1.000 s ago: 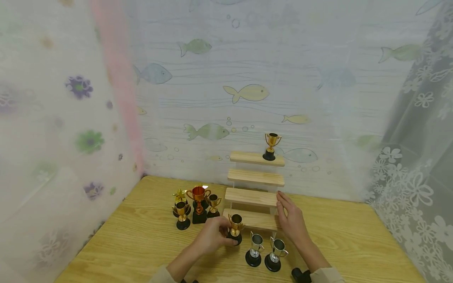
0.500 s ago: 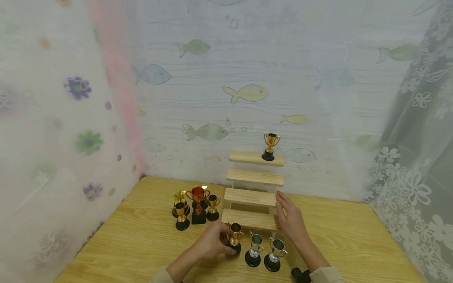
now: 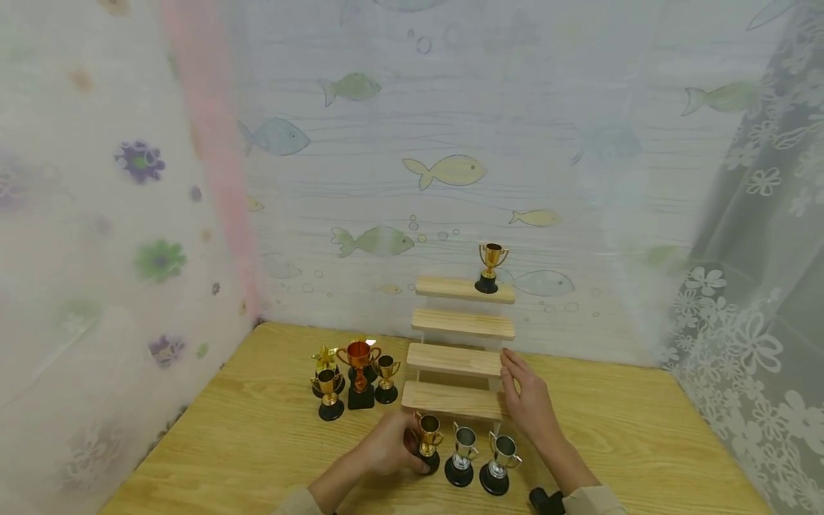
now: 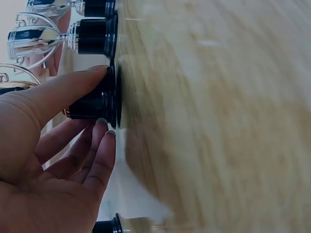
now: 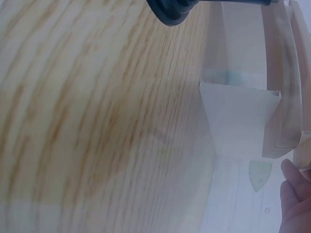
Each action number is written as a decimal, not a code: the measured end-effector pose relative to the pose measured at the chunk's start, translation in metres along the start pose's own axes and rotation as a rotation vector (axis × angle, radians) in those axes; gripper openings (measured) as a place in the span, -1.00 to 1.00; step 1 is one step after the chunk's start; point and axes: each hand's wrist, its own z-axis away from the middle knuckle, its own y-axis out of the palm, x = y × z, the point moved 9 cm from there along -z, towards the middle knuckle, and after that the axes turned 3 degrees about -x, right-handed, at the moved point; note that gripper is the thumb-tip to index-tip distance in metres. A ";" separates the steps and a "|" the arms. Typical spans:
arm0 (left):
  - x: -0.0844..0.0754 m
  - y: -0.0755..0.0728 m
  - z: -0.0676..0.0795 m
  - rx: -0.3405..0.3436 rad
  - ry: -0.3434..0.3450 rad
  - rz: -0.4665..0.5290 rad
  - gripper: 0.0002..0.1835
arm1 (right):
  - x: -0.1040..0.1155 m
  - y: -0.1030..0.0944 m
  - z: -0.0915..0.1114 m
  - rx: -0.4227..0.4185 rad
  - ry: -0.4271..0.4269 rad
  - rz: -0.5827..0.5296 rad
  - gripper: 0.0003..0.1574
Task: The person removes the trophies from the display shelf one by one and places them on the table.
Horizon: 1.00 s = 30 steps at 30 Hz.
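My left hand (image 3: 389, 442) pinches a small gold trophy cup (image 3: 430, 428) by its black base, in front of the lowest step. In the left wrist view the thumb lies on one side of this base (image 4: 92, 104), fingertips on the other, and its underside is right at the tabletop. Two silver trophy cups (image 3: 465, 441) stand in a row to its right. Fingers straight, my right hand (image 3: 533, 404) rests along the right end of the stepped wooden display stand (image 3: 453, 359). In the right wrist view only its fingertips (image 5: 294, 182) show beside the stand.
Another gold trophy (image 3: 492, 259) stands on the top step, toward the right. Left of the stand is a cluster with a red-bronze cup (image 3: 359, 357), gold cups (image 3: 328, 386) and a gold star trophy (image 3: 324, 355). A dark object (image 3: 546, 501) sits by the right wrist. Patterned curtains surround the table.
My left hand has brought the gold trophy toward me and down, from the lowest step's front edge to beside the silver cups. The right hand has stayed against the stand.
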 end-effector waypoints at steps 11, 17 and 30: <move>0.001 0.001 0.000 -0.011 -0.007 0.001 -0.65 | 0.001 0.000 0.000 0.006 0.001 -0.003 -0.56; 0.002 -0.002 0.005 0.003 -0.032 0.026 -0.59 | 0.001 0.000 0.001 0.009 0.004 -0.003 -0.55; -0.008 -0.040 0.014 -0.029 0.010 -0.010 -0.60 | 0.001 0.000 0.002 0.015 0.013 -0.016 -0.54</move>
